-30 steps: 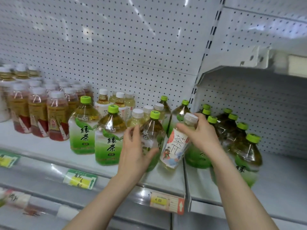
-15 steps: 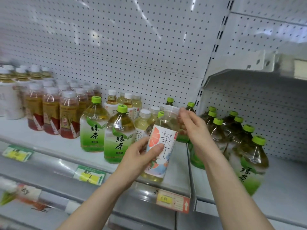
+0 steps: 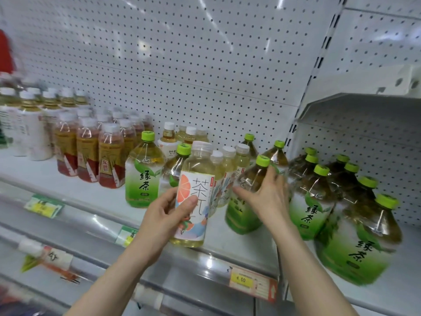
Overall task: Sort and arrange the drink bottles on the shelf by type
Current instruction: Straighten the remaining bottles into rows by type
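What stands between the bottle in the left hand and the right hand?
In the head view, three white-capped bottles of pale tea stand there, a little behind the held bottle and just left of the right hand.

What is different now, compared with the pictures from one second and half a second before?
The grapefruit tea bottle passed from the right hand to the left hand, which now grips it. The right hand let go and touches a green-capped bottle. The red-label bottles stayed put.
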### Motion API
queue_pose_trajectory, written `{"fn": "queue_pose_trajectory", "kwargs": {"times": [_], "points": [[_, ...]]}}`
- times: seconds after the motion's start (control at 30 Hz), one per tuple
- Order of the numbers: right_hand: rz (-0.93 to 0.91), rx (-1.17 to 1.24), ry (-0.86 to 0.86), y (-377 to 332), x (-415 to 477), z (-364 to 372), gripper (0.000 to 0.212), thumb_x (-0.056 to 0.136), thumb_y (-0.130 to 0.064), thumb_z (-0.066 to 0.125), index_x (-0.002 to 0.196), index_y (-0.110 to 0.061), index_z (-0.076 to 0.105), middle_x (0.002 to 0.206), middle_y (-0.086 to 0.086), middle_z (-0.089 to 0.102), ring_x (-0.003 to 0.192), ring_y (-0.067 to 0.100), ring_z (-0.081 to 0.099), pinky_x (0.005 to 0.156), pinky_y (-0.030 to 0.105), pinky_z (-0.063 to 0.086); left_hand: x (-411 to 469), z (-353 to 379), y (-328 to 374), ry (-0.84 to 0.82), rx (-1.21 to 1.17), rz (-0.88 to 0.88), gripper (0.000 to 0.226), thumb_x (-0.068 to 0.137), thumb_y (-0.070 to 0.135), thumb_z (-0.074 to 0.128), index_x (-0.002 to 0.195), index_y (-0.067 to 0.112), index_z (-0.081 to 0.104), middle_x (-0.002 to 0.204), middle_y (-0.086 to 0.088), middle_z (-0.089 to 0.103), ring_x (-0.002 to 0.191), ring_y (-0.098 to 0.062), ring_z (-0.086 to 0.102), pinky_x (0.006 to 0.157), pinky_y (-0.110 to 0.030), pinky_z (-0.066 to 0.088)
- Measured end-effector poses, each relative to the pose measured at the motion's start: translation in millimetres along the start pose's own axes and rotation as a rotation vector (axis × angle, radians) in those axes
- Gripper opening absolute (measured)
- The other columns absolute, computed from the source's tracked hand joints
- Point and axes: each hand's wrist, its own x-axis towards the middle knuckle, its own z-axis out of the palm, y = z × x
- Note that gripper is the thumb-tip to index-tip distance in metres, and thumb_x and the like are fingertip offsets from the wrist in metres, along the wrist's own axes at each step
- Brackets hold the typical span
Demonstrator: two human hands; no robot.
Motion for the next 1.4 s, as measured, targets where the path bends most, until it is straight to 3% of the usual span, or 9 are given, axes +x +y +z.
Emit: {"fn": "queue_pose_trajectory", "kwargs": {"times": [0.2,0.37,0.53,0.67,0.8,0.9,1.03,1.13,1.4], "points": [[0.110,-0.076,0.139,8.1,41.3,13.9,0.106,0.079,-0.067,0.064,0.149,0.001,0.021,0.146,0.029,0.037,0.135,0.042,0.037,0.110,0.049,0.035,6.5,4.6,-6.0,-0.019,-0.020,-0.038,0.041,0.079,0.026,0.077,0.112,0.007,0.066,0.101,-0.008,0.077,0.091,-0.027,0.074,0.069,-0.026,0.058],[-0.002,-0.108,0.089,24.7,44.1,27.0,0.094,0.094,-0.038,0.059,0.156,-0.003,-0.002,0.160,0.027,0.009,0.149,0.043,0.010,0.121,0.051,0.017,19.8,4.6,-8.0,-0.043,-0.008,-0.041,0.047,0.074,0.031,0.077,0.115,0.010,0.066,0.104,-0.006,0.076,0.093,-0.022,0.074,0.071,-0.025,0.057],[0.046,-0.188,0.234,16.6,61.6,32.5,0.101,0.077,-0.053,0.076,0.147,-0.001,0.025,0.139,0.023,0.036,0.126,0.039,0.038,0.101,0.045,0.040,27.9,11.2,-9.0,-0.044,-0.021,-0.040,0.045,0.076,0.026,0.079,0.115,0.009,0.065,0.104,-0.006,0.076,0.093,-0.023,0.073,0.071,-0.026,0.058],[0.108,-0.222,0.276,16.3,71.9,32.8,0.107,0.061,-0.069,0.077,0.134,-0.002,0.036,0.129,0.019,0.045,0.113,0.035,0.044,0.091,0.043,0.043,28.0,12.6,-8.9,-0.050,-0.040,-0.036,0.047,0.073,0.027,0.069,0.115,0.008,0.064,0.104,-0.007,0.076,0.094,-0.025,0.073,0.072,-0.028,0.059],[-0.165,-0.118,0.493,-3.0,79.5,21.0,0.073,0.085,-0.048,0.069,0.134,-0.001,0.042,0.136,0.021,0.046,0.124,0.034,0.043,0.102,0.043,0.039,26.6,7.5,-10.1,-0.064,-0.025,-0.052,0.050,0.077,0.034,0.080,0.118,0.011,0.063,0.107,-0.006,0.075,0.096,-0.025,0.073,0.075,-0.031,0.059],[-0.309,-0.096,0.209,-30.4,100.7,19.0,0.055,0.098,-0.033,0.055,0.141,-0.002,0.039,0.136,0.019,0.050,0.126,0.032,0.046,0.099,0.040,0.041,24.7,6.3,-11.1,-0.060,-0.012,-0.058,0.060,0.066,0.040,0.077,0.118,0.013,0.064,0.107,-0.006,0.075,0.095,-0.023,0.073,0.074,-0.029,0.059],[-0.105,-0.124,-0.159,-45.4,126.1,22.8,0.039,0.102,-0.032,0.046,0.127,-0.002,0.050,0.118,0.015,0.062,0.097,0.029,0.057,0.072,0.032,0.038,21.5,4.5,-10.1,-0.059,-0.003,-0.060,0.047,0.076,0.032,0.079,0.117,0.014,0.065,0.105,-0.005,0.076,0.093,-0.021,0.074,0.071,-0.025,0.057],[-0.035,-0.042,-0.125,-47.7,126.9,19.6,0.035,0.100,-0.032,0.053,0.122,-0.005,0.055,0.109,0.010,0.062,0.080,0.019,0.051,0.062,0.028,0.037,18.6,0.6,-9.7,-0.058,0.006,-0.054,0.064,0.063,0.043,0.078,0.119,0.015,0.065,0.105,-0.004,0.076,0.094,-0.022,0.073,0.072,-0.026,0.058],[-0.142,0.482,0.192,-37.2,90.1,-21.0,0.041,0.099,-0.036,0.055,0.131,-0.013,0.045,0.120,0.005,0.059,0.108,0.022,0.059,0.088,0.039,0.052,12.3,2.5,-8.5,-0.011,-0.073,-0.053,0.052,0.074,0.028,0.079,0.118,0.008,0.060,0.106,-0.008,0.075,0.094,-0.023,0.073,0.072,-0.026,0.058]]}}
